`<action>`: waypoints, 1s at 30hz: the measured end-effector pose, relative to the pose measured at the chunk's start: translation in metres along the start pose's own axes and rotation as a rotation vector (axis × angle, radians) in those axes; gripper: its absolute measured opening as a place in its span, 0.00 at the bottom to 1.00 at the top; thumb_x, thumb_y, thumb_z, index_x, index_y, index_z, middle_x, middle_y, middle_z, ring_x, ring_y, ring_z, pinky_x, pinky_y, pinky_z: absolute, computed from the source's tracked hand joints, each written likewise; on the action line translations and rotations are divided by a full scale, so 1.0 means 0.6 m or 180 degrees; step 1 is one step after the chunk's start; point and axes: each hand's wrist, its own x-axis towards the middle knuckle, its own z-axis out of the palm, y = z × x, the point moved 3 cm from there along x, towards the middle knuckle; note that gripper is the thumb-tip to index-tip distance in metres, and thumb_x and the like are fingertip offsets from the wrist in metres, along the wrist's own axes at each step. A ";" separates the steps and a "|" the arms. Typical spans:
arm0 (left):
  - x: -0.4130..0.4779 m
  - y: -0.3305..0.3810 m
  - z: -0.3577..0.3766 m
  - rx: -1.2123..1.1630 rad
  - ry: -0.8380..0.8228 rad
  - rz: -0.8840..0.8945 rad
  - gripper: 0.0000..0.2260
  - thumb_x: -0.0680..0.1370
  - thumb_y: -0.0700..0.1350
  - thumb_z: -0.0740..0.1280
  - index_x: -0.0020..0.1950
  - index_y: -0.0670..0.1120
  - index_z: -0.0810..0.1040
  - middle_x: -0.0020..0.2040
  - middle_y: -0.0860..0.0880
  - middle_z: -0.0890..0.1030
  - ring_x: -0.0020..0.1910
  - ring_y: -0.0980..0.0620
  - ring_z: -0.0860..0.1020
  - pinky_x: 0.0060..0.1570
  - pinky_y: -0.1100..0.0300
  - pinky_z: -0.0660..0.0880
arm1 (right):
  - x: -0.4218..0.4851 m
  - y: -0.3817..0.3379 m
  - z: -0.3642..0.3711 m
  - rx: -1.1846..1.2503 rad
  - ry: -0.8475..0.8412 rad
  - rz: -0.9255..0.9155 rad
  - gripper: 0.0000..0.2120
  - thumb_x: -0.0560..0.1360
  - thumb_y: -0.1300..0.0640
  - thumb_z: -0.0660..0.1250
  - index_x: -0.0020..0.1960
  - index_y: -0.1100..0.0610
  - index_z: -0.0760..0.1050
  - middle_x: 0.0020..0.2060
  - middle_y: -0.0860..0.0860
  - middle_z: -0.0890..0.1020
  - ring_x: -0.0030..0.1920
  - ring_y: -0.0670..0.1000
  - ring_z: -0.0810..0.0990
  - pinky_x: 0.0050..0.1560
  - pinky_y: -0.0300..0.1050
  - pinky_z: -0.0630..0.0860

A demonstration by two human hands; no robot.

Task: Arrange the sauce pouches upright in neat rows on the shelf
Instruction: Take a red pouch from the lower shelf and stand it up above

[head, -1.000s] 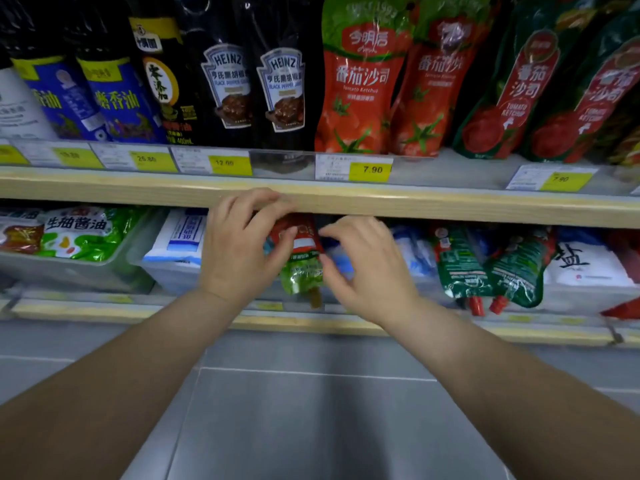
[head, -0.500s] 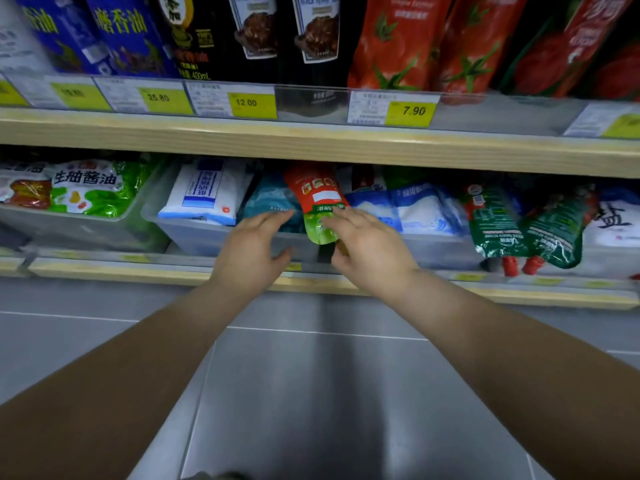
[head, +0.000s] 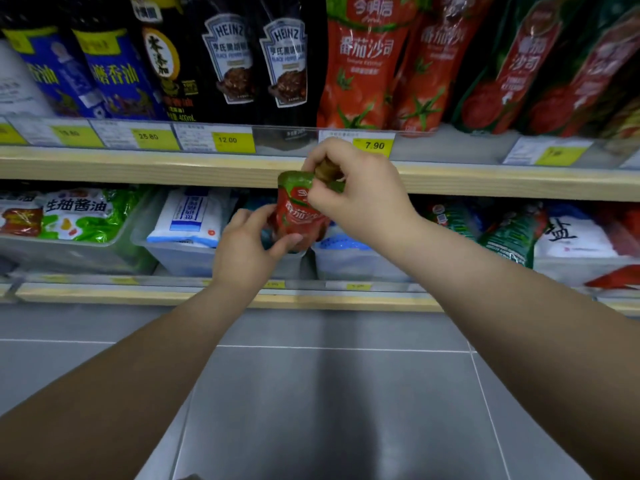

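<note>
I hold a small red and green ketchup pouch (head: 297, 213) upright in the air, in front of the upper shelf's wooden edge (head: 138, 166). My right hand (head: 356, 188) pinches its cap and green top. My left hand (head: 247, 247) cups its lower left side. On the upper shelf stand two larger red ketchup pouches (head: 363, 64), upright, with more red and green pouches (head: 526, 67) leaning to their right. Two green pouches (head: 512, 233) hang spout down over a bin on the lower shelf.
Black Heinz pouches (head: 256, 60) and blue bottles (head: 114, 74) fill the upper shelf's left half. Yellow price tags (head: 233, 140) line its front rail. Clear bins (head: 180, 258) with white bags and soy sauce packs (head: 79, 216) sit on the lower shelf. Grey floor tiles (head: 329, 393) lie below.
The pouch hung spout down on the lower shelf; both hands have lifted it out and turned it cap up, level with the upper shelf edge. The camera tilted up.
</note>
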 end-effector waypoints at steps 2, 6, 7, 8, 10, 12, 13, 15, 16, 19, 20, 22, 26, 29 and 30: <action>-0.003 0.018 -0.011 -0.0119 -0.0051 0.0069 0.25 0.67 0.59 0.73 0.58 0.47 0.79 0.47 0.46 0.73 0.45 0.49 0.75 0.46 0.58 0.72 | 0.016 -0.002 -0.017 0.0389 -0.0007 0.0141 0.11 0.69 0.60 0.65 0.51 0.51 0.76 0.35 0.41 0.76 0.40 0.50 0.77 0.45 0.54 0.77; -0.015 0.074 -0.030 -0.0677 -0.0433 0.0275 0.22 0.63 0.66 0.70 0.48 0.52 0.80 0.46 0.52 0.76 0.45 0.60 0.74 0.47 0.71 0.70 | 0.042 -0.002 -0.053 0.1076 0.0221 0.0230 0.16 0.70 0.66 0.66 0.55 0.54 0.77 0.45 0.47 0.80 0.46 0.49 0.79 0.51 0.48 0.78; -0.017 0.088 -0.032 -0.0890 -0.0550 0.0210 0.20 0.63 0.65 0.70 0.47 0.54 0.80 0.46 0.54 0.79 0.45 0.61 0.76 0.48 0.71 0.71 | 0.048 0.001 -0.063 0.1238 0.0282 0.0270 0.16 0.70 0.67 0.66 0.55 0.54 0.77 0.45 0.49 0.80 0.46 0.49 0.79 0.50 0.46 0.78; -0.019 0.102 -0.034 -0.1174 -0.0630 0.0069 0.18 0.62 0.64 0.72 0.46 0.56 0.79 0.46 0.55 0.81 0.46 0.61 0.78 0.49 0.68 0.74 | 0.053 0.005 -0.074 0.1369 0.0336 0.0320 0.16 0.70 0.68 0.66 0.55 0.54 0.76 0.45 0.50 0.81 0.46 0.49 0.80 0.49 0.47 0.78; -0.014 0.126 -0.035 -0.1698 -0.0638 -0.0203 0.16 0.61 0.61 0.74 0.45 0.57 0.80 0.44 0.56 0.84 0.45 0.58 0.81 0.47 0.60 0.79 | 0.061 0.015 -0.097 0.1546 0.0443 0.0434 0.16 0.72 0.66 0.67 0.57 0.53 0.75 0.47 0.53 0.82 0.47 0.50 0.81 0.49 0.49 0.80; -0.006 0.147 -0.034 -0.1927 -0.0530 -0.0266 0.15 0.61 0.58 0.75 0.45 0.57 0.80 0.42 0.58 0.84 0.44 0.58 0.81 0.45 0.61 0.79 | 0.064 0.028 -0.121 0.1562 0.0633 0.0542 0.19 0.72 0.62 0.69 0.61 0.52 0.73 0.48 0.54 0.82 0.48 0.49 0.81 0.49 0.49 0.80; -0.001 0.157 -0.034 -0.2012 -0.0479 -0.0244 0.14 0.61 0.57 0.75 0.45 0.57 0.80 0.42 0.60 0.84 0.43 0.60 0.81 0.44 0.63 0.79 | 0.063 0.033 -0.132 0.1495 0.0757 0.0590 0.22 0.71 0.59 0.71 0.64 0.52 0.71 0.48 0.52 0.82 0.48 0.47 0.81 0.48 0.46 0.80; 0.010 0.178 -0.031 -0.2170 -0.0385 -0.0200 0.14 0.62 0.55 0.75 0.46 0.56 0.80 0.41 0.60 0.84 0.43 0.60 0.81 0.43 0.65 0.78 | 0.051 0.040 -0.147 0.1304 0.0960 0.0649 0.29 0.70 0.51 0.72 0.68 0.51 0.66 0.49 0.45 0.79 0.49 0.40 0.78 0.46 0.36 0.78; 0.017 0.188 -0.030 -0.2226 -0.0333 -0.0172 0.13 0.64 0.54 0.75 0.46 0.56 0.80 0.41 0.60 0.84 0.43 0.60 0.81 0.43 0.66 0.77 | 0.041 0.044 -0.149 0.1280 0.0996 0.0689 0.32 0.69 0.48 0.73 0.69 0.51 0.64 0.51 0.43 0.77 0.51 0.39 0.77 0.48 0.36 0.77; 0.039 0.222 -0.028 -0.2270 -0.0111 0.0010 0.10 0.67 0.52 0.76 0.46 0.57 0.80 0.41 0.58 0.84 0.43 0.58 0.82 0.44 0.62 0.78 | 0.005 0.067 -0.141 0.1469 0.0915 0.0870 0.29 0.68 0.46 0.73 0.65 0.53 0.68 0.55 0.46 0.79 0.54 0.42 0.79 0.55 0.47 0.78; 0.046 0.233 -0.027 -0.2256 -0.0021 0.0087 0.10 0.67 0.52 0.76 0.46 0.57 0.80 0.41 0.60 0.84 0.43 0.59 0.82 0.45 0.61 0.79 | -0.005 0.073 -0.139 0.1495 0.0886 0.0903 0.25 0.69 0.46 0.73 0.62 0.53 0.71 0.53 0.46 0.81 0.52 0.44 0.80 0.55 0.49 0.78; 0.059 0.253 -0.025 -0.2199 0.0131 0.0248 0.12 0.67 0.53 0.76 0.49 0.57 0.80 0.44 0.60 0.84 0.45 0.60 0.81 0.47 0.58 0.80 | -0.015 0.082 -0.144 0.1611 0.0879 0.0855 0.17 0.70 0.47 0.71 0.55 0.52 0.76 0.49 0.46 0.83 0.50 0.44 0.81 0.51 0.46 0.79; 0.077 0.285 -0.021 -0.2036 0.0214 0.0583 0.18 0.65 0.59 0.74 0.53 0.62 0.78 0.51 0.60 0.81 0.52 0.59 0.80 0.54 0.56 0.78 | -0.012 0.087 -0.179 0.1795 0.1018 0.0559 0.08 0.73 0.57 0.70 0.52 0.52 0.77 0.47 0.47 0.83 0.49 0.44 0.82 0.51 0.44 0.78; 0.088 0.302 -0.023 -0.1634 0.0284 0.0881 0.19 0.66 0.61 0.72 0.54 0.71 0.72 0.52 0.69 0.76 0.56 0.64 0.76 0.56 0.65 0.72 | -0.007 0.084 -0.200 0.1868 0.1207 0.0404 0.09 0.73 0.62 0.69 0.49 0.50 0.76 0.46 0.45 0.83 0.48 0.42 0.81 0.50 0.40 0.78; 0.091 0.301 -0.022 -0.1441 0.0347 0.0962 0.22 0.66 0.61 0.72 0.59 0.69 0.71 0.54 0.70 0.73 0.58 0.62 0.74 0.58 0.64 0.71 | -0.005 0.082 -0.205 0.1874 0.1284 0.0332 0.10 0.73 0.63 0.69 0.50 0.50 0.75 0.45 0.44 0.82 0.48 0.41 0.81 0.49 0.38 0.77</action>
